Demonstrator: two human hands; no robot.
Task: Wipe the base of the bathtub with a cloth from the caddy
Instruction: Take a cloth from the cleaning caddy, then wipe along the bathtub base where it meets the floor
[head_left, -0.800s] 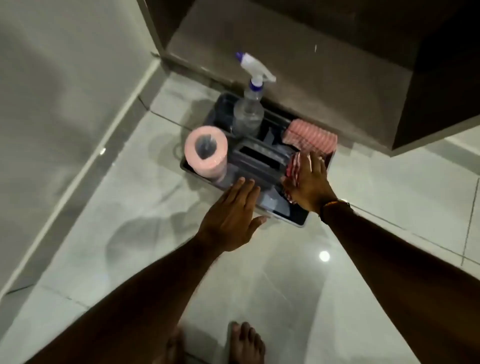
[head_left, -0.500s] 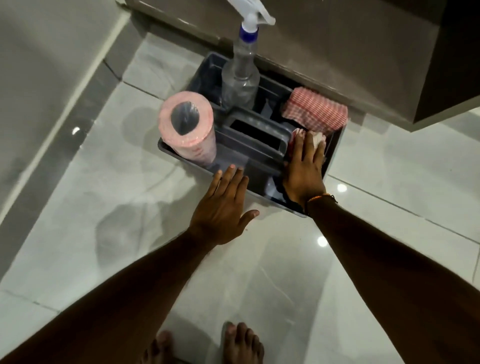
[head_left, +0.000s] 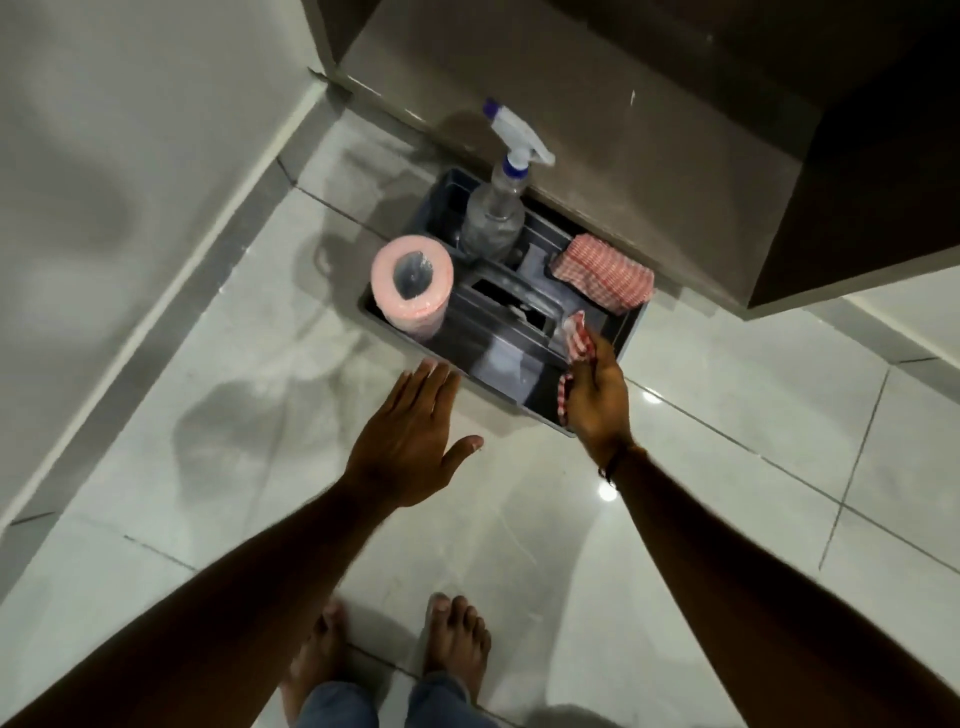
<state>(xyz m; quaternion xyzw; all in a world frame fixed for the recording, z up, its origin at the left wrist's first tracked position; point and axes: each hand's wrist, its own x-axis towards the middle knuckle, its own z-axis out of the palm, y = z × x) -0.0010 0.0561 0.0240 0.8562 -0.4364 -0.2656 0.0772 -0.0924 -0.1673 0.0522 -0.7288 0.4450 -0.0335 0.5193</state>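
The right hand (head_left: 597, 395) is pinched shut on a red-and-white checked cloth (head_left: 577, 343), whose loose ends stick out above the fingers and below the palm. It holds the cloth over the near right corner of the dark grey plastic caddy (head_left: 498, 364), seemingly lifted clear of the compartment, though the hand hides the underside. The left hand (head_left: 410, 431) hangs spread and empty, palm down, just in front of the caddy's near edge, touching nothing.

A second folded red-checked cloth (head_left: 605, 273) lies draped over the caddy's far right corner. A clear spray bottle with a white and blue trigger (head_left: 498, 208) stands along the far edge, and a pink paper roll (head_left: 413, 288) stands upright in the near left corner. The caddy sits on the pale glossy floor tiles (head_left: 727, 415) against a dark panel (possibly the bathtub's side; its base is not in view).

The step in hand looks like fetching the cloth. Next, the cloth must be carried to the tub, which calls for turning away and reaching down inside.
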